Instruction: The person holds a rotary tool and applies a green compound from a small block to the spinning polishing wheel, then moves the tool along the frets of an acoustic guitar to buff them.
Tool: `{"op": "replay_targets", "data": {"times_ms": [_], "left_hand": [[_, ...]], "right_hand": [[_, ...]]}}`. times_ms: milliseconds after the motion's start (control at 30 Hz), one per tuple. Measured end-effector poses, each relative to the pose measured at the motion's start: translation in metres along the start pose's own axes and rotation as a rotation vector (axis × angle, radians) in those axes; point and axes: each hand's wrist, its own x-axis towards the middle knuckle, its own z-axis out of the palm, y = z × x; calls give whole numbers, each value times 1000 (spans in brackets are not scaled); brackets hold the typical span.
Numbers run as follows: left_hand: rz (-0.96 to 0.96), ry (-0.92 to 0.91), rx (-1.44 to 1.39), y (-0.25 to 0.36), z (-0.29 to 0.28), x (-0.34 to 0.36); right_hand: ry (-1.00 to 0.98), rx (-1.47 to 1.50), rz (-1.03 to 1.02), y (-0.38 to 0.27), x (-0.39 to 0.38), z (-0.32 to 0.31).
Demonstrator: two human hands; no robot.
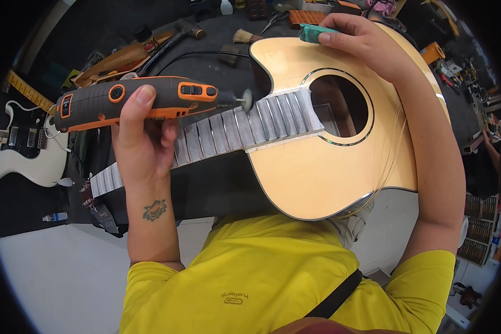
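Note:
My left hand (139,125) is closed round an orange and dark grey rotary tool (161,96), which lies level above the guitar's neck. A small round wheel (247,100) sits on its tip, just over the masked fretboard (228,132). Pale tape covers the wood between the metal frets. In front of me lies an acoustic guitar (295,178) with a light top, its neck pointing left. My right hand (367,45) pinches a green block (312,33), perhaps polishing compound, above the upper edge of the body. Loose strings (392,150) curve across the top.
A white electric guitar (30,158) lies at the left of the dark bench. Along the back are a hammer (190,29), a brush (245,36) and pliers (275,19). A black cord (200,53) runs behind the tool. An orange container (432,53) and small tools stand far right.

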Motion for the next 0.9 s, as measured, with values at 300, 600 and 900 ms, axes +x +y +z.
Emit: {"op": "replay_targets", "data": {"times_ms": [300, 600, 900], "left_hand": [[-17, -171, 28, -1, -15, -3], [29, -99, -2, -4, -8, -4], [-36, -39, -5, 1, -5, -8]], "right_hand": [[-10, 15, 5, 0, 1, -2], [-15, 32, -3, 0, 2, -2], [-37, 62, 14, -1, 1, -1]]}}
